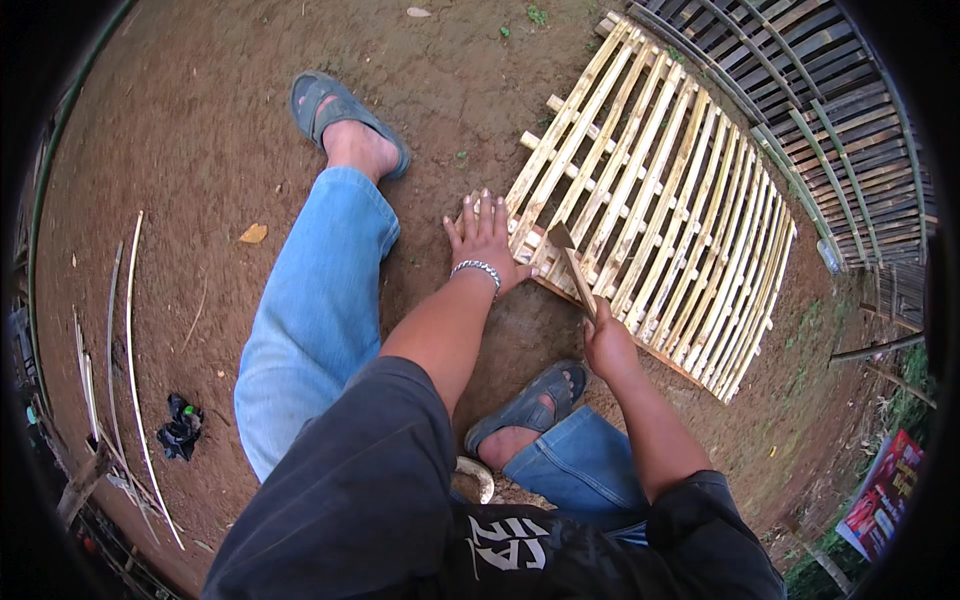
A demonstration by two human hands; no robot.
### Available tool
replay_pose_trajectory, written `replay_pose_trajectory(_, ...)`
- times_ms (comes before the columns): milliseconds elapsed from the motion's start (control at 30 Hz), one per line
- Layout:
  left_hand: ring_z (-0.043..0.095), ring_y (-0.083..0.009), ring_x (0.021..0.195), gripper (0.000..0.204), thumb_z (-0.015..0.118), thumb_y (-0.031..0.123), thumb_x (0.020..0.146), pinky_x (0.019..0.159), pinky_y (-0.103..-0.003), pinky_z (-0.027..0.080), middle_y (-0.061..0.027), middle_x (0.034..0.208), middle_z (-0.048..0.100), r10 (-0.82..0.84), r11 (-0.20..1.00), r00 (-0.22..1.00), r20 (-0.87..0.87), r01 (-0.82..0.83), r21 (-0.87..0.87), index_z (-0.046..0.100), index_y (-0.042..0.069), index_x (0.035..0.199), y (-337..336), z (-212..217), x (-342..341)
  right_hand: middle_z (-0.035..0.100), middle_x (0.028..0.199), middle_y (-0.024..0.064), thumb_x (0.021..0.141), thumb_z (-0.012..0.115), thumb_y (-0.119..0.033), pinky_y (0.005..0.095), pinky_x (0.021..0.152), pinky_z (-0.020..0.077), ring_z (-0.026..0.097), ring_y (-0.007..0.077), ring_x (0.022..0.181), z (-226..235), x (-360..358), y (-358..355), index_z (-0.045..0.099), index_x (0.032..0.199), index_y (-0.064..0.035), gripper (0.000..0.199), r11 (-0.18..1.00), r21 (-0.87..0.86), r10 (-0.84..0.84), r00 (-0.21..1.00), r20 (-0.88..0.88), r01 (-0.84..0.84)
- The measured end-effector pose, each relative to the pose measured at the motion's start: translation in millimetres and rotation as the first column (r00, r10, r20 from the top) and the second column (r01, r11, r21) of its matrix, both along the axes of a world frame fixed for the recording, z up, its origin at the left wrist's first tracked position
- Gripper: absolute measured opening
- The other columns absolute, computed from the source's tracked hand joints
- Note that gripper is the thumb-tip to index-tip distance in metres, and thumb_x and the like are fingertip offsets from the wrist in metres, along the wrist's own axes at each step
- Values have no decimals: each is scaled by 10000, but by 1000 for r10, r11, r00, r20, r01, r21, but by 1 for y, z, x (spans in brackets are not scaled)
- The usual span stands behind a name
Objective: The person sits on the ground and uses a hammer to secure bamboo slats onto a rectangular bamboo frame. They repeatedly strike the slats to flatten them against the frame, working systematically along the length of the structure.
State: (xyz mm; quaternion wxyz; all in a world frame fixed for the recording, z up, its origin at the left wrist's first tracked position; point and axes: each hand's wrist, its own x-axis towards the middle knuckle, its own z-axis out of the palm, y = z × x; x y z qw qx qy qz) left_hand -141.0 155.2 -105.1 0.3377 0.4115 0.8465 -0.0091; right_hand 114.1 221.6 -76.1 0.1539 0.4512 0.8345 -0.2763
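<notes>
A slatted bamboo panel lies on the ground ahead and to the right, its pale strips fixed across several crosspieces. My left hand presses down at the panel's near left corner, fingers spread and the thumb along its edge. In my right hand is a hammer, gripped by its wooden handle. Its dark head rests on or just above the slats near that corner, a little right of my left hand; whether it touches them I cannot tell. Any nail there is too small to make out.
Brown bare soil surrounds my sandalled feet. Thin bamboo strips and a crumpled black plastic bag lie at the left. A dark bamboo fence stands beyond the panel, and a red printed banner is at the lower right.
</notes>
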Motion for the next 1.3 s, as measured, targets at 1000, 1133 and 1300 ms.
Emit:
replay_pose_trajectory(1000,665,-248,1024,571,734,263,958,903,-392,521,-155,1110,676,679,-42,145,719,-971,235,492,-57,1363,1,-32,89,562,780,31,1066,596,-164,281,487,453,528,118,581,30,1,0,482,1204,-74,200,689,-471,-725,537,-431,552)
replay_pose_trajectory(1133,523,-124,596,288,683,242,1006,532,-295,392,-30,768,620,434,-297,-120,893,-955,16,633,-23,1108,14,-111,79,566,773,54,1068,594,-180,308,485,480,547,144,564,59,-2,-9,470,1254,-73,248,611,-574,-786,503,-359,545)
replay_pose_trajectory(1300,525,-120,589,292,745,295,971,477,-304,338,-16,800,622,371,-286,-337,865,-928,-239,654,18,1001,17,-84,62,566,781,68,1065,600,-180,322,485,486,556,163,568,89,19,-17,456,1232,-76,244,553,-623,-826,461,-324,553)
